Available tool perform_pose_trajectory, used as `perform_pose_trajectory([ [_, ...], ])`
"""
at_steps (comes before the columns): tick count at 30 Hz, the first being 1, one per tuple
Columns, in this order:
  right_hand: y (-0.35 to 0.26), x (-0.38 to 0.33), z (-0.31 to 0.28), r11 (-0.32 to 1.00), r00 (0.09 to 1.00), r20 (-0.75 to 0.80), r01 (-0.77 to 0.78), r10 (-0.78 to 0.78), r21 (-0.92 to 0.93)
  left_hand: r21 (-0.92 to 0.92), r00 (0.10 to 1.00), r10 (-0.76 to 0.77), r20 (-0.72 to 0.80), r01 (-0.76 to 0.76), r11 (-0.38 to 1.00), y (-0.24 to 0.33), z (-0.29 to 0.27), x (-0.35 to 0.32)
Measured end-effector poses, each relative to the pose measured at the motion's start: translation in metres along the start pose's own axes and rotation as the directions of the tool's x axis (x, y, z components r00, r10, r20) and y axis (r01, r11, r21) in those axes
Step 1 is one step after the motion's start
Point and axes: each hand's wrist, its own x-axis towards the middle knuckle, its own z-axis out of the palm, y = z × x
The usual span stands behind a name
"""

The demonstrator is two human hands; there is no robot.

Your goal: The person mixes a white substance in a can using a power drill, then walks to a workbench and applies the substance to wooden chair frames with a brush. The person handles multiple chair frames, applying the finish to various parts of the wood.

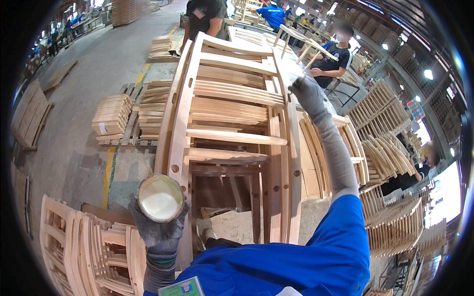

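Note:
My left hand [163, 231], in a grey glove, is closed around a round tub [160, 198] of creamy white liquid at the lower left. The tub has a crusted rim and is held level with the near end of a pale wooden ladder-like frame [237, 137]. Several such frames with crosspieces and drilled holes stand side by side in front of me. My right arm reaches far forward, bringing my gloved right hand [308, 94] beside the top of the right-hand post. Its fingers are curled together; whatever they may hold is too small to make out.
Slat stacks [113, 116] rest on a pallet at the left. More chair frames [74, 241] stand lower left, and curved wooden parts [385, 118] are piled at the right. One person [336, 59] handles a light wooden frame beyond my right hand; another [205, 19] stands at the far end.

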Motion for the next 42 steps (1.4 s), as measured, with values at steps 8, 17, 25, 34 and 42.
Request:
perform_pose_trajectory([
  [8, -0.027, -0.056, -0.014, 0.961, 0.970, 0.059, 0.242, -0.236, -0.138, 0.014, 0.999, -0.012, 0.045, 0.011, 1.000, 0.008, -0.003, -0.016],
  [17, -0.093, -0.156, -0.065, 0.863, 0.965, -0.234, 0.015, 0.120, 0.505, 0.015, 0.919, -0.296, 0.261, 0.303, 0.953, -0.005, -0.011, -0.038],
  [25, -0.150, -0.327, -0.094, 0.666, 0.691, -0.354, -0.246, 0.630, 0.704, 0.136, 0.878, -0.411, 0.245, 0.389, 0.911, -0.091, -0.008, -0.067],
  [34, -0.080, -0.499, -0.182, 0.422, 0.412, -0.283, -0.300, 0.866, 0.855, 0.268, 0.824, -0.521, 0.221, 0.462, 0.845, -0.255, 0.022, -0.136],
  [42, 0.006, -0.672, -0.301, 0.436, 0.050, -0.442, -0.300, 0.895, 0.848, 0.162, 0.720, -0.673, 0.168, 0.654, 0.739, -0.429, 0.012, -0.181],
])
